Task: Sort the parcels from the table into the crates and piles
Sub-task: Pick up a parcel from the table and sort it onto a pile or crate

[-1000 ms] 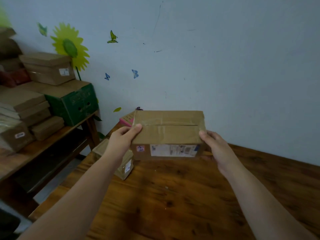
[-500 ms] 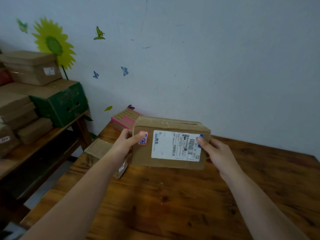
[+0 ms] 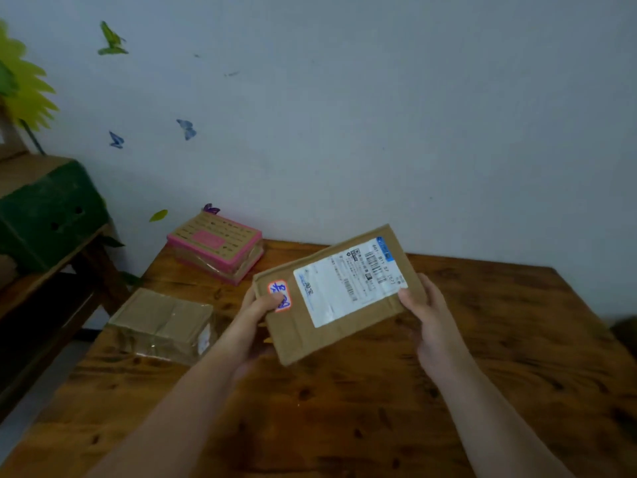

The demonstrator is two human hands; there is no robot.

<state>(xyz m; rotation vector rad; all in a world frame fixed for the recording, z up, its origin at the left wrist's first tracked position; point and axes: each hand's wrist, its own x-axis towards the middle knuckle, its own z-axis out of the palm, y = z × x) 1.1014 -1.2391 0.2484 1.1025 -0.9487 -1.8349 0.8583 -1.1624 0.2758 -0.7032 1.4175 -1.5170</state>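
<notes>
Both bare forearms reach forward from the bottom of the view, the left slanting in from the lower left, the right from the lower right. The left hand (image 3: pixel 253 326) grips the left end of a flat brown cardboard parcel with a white label (image 3: pixel 332 293), thumb on its upper face, the other fingers hidden underneath. The right hand (image 3: pixel 429 326) holds the right end, thumb on top, fingers wrapped round the edge.

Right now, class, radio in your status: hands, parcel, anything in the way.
Left hand and right hand grip labelled parcel over table. Taped parcel, pink box lie left of it.
</notes>
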